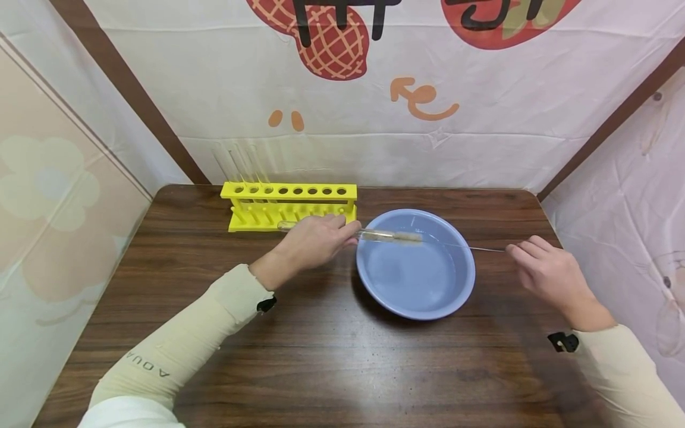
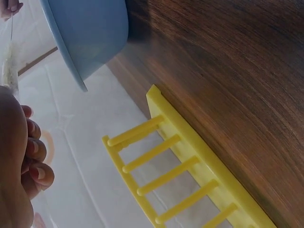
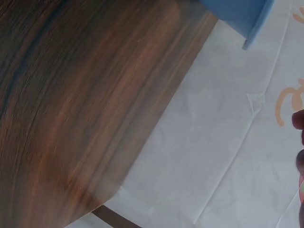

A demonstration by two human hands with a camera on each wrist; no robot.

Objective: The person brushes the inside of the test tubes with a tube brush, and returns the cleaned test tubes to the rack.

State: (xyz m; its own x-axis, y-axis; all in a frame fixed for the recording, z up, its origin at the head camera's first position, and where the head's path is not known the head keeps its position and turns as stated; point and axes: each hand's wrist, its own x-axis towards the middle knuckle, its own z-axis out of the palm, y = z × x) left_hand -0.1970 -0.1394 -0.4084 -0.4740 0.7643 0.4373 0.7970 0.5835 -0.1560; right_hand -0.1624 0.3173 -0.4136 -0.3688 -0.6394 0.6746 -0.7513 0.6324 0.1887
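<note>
My left hand (image 1: 319,241) grips a clear glass test tube (image 1: 369,235), held nearly level with its mouth toward the right, over the left side of a blue basin (image 1: 423,315). In my right hand (image 1: 551,276) is the thin wire handle of a test tube brush (image 1: 409,238), pinched by the fingers. The pale bristles lie at the tube's mouth, partly inside it and partly sticking out above the basin. Water seems to fill the bottom of the basin. The left wrist view shows the curled fingers (image 2: 34,148) of the left hand; only fingertips (image 3: 299,119) appear in the right wrist view.
Behind the left hand stands a yellow test tube rack (image 1: 289,191), with several clear test tubes (image 1: 248,163) in its left holes. All this is on a dark wooden table (image 1: 321,368). A white printed curtain (image 1: 214,89) hangs along the table's back edge.
</note>
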